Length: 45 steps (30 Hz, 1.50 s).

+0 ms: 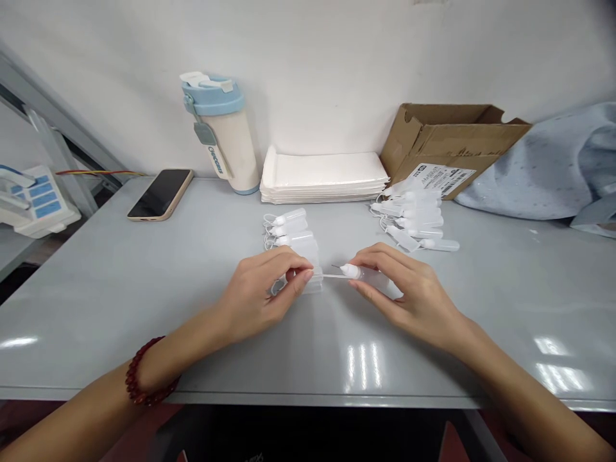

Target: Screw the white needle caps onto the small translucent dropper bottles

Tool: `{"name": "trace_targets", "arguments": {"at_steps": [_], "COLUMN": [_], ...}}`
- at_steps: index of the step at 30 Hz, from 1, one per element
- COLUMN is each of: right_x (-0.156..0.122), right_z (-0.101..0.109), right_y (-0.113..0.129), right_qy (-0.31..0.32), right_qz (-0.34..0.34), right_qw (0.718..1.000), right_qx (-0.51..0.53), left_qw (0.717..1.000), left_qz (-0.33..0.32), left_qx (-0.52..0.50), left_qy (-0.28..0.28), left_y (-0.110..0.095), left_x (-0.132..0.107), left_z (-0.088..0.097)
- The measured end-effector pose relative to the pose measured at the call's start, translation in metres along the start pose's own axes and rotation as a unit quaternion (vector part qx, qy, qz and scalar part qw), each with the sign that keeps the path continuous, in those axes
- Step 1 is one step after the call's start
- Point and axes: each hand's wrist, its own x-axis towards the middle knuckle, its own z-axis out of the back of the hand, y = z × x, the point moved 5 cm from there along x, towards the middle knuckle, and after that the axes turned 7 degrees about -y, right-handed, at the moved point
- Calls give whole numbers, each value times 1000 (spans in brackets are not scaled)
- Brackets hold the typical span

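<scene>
Between the fingers of my right hand lies a small translucent squeeze bottle with a white neck and a thin metal needle tip, which points left. A thin white strap runs from the bottle's neck to my left hand. My left thumb and fingertips pinch the strap's far end; whether a cap is there, I cannot make out. Behind and partly under my left fingers, several similar bottles lie in a row on the grey table. More such bottles are heaped at the back right.
At the back stand a cream and blue tumbler, a stack of white padded envelopes and an open cardboard box. A phone lies back left. Pale blue fabric sits right of the box.
</scene>
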Motion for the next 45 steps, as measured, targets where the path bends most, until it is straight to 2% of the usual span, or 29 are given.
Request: {"name": "trace_targets", "arguments": {"at_steps": [10,21,30,45], "right_x": [-1,-3,-4,-7], "right_z": [3,-1,-9,-12], "right_y": [1,7,11,14], "right_qy": [-56,-30,-21,-36], "right_qz": [9,32,56,51], "right_qw": [998,999,998,998], "right_qx": [-35,-14,7,8], "left_qw": [997,989,987,986], "left_qz": [52,126,113,100], "left_qx": [-28,-50,-109,-128], "left_qy": [44,55,40,23], "left_y": [6,10,2,0], "left_x": [0,-1,-1,0], "left_z": [-4,-5,-5,-3]}}
